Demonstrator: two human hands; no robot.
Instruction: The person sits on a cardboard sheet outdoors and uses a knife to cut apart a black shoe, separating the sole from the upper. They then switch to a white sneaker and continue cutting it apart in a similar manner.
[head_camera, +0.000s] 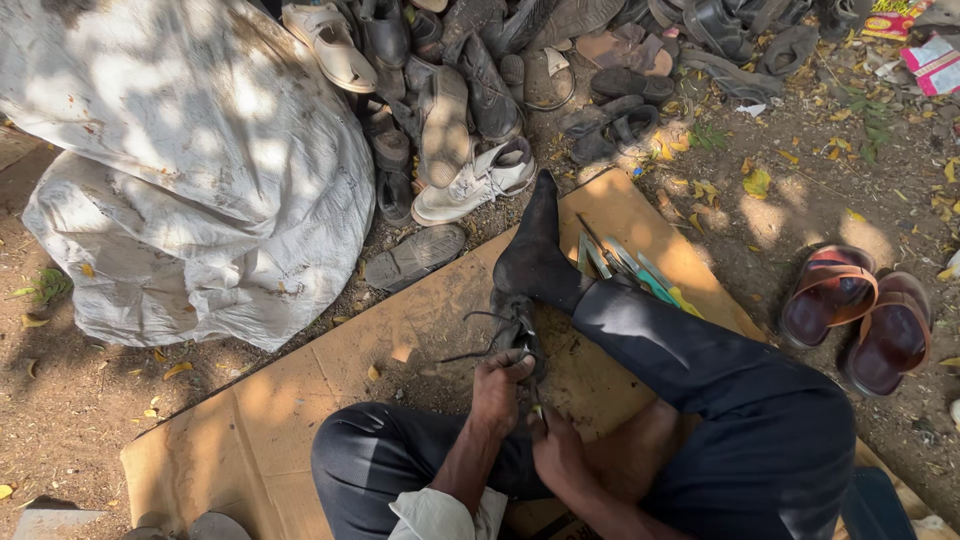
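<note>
Shoe: black lace-up shoe (517, 335) on the cardboard sheet (300, 400), tucked under the person's socked foot (535, 255).
Left hand (497, 392): fingers curled onto the shoe's near end.
Right hand (556, 450): closed, pinching a thin tool (538, 408) just beside the shoe.
Laces (478, 335): trailing loose, left of the shoe.
Tools (625, 268): bundle beyond the shoe, by the foot.
Brown sandals (860, 318): well right of the shoe.
Shoe pile (480, 90): far beyond it.
White sack (190, 160): far left.

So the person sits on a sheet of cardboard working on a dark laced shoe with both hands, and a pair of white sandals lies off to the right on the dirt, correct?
Not quite: the sandals on the dirt at the right are brown, not white, as the head view shows. The rest holds: the person sits on the cardboard, with the left hand and right hand on the dark laced shoe.
</note>
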